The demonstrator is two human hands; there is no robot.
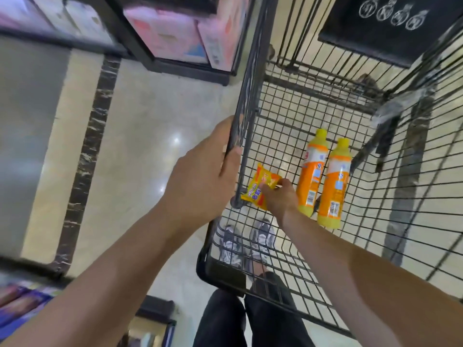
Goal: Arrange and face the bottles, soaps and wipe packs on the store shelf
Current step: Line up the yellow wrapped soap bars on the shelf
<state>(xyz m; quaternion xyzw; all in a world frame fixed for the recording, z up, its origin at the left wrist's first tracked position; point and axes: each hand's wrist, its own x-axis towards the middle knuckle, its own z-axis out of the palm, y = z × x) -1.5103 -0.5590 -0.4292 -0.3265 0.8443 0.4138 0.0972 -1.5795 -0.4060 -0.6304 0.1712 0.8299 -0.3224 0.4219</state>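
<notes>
We see the left hand (200,176) gripping the top rim of the black wire shopping cart (250,78), fingers curled over the bar. The right hand (279,197) reaches down inside and pinches a yellow soap pack (260,187) lying on the cart floor near the left wall. Just right of it, two orange bottles (323,176) with yellow caps lie side by side, touching. Pink packs (175,33) sit on the low shelf ahead.
</notes>
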